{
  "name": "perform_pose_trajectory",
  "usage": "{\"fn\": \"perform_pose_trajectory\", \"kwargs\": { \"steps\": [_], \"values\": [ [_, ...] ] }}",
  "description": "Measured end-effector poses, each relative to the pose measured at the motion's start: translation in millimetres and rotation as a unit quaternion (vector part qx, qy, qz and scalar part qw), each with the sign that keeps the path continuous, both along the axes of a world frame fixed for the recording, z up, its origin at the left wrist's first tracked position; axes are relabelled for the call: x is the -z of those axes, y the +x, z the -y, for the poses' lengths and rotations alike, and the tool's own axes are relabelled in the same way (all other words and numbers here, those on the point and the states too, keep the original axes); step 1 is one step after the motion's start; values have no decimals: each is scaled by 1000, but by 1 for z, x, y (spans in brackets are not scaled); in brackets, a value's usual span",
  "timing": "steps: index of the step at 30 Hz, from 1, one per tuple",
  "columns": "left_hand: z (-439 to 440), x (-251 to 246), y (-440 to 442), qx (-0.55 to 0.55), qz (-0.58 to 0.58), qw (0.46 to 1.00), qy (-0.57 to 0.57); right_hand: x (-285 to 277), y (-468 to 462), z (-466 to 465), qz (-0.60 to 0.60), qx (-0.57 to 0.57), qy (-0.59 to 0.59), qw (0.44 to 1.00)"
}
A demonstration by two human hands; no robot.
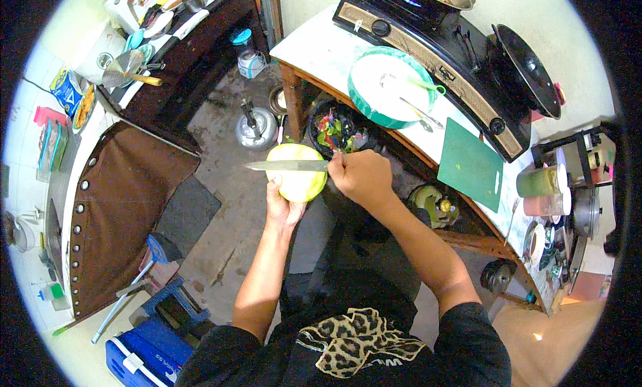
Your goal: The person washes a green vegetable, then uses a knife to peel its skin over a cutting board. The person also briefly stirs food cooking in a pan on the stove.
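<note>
My left hand holds a pale green, peeled-looking round fruit or vegetable from below, in front of me. My right hand grips a kitchen knife by its handle, which the fingers hide. The blade lies flat-looking across the upper part of the fruit, its tip pointing left past the fruit's edge. Whether it cuts into the flesh, I cannot tell. Just beyond the right hand, a dark bin with colourful scraps stands low on the floor.
On the counter at right are a green-rimmed basin with utensils, a green cutting board and a black gas stove. A lidded metal pot and a blender stand on the floor ahead. Below the counter is a gas cylinder.
</note>
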State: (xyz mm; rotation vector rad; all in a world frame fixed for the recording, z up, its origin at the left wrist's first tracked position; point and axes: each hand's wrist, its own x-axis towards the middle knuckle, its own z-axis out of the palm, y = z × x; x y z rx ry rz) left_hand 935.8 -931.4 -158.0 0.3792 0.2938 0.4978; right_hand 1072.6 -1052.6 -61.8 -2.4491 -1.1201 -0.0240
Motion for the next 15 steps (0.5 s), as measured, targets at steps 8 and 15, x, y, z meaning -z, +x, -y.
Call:
{"fn": "perform_pose_trajectory", "kwargs": {
  "steps": [8, 15],
  "values": [
    [-4, 9, -1, 18, 3, 999, 48, 7, 0, -3, 17, -8, 11, 1000],
    [-7, 13, -9, 45, 47, 998, 14, 26, 48, 27, -51, 213, -133, 967]
  ]
}}
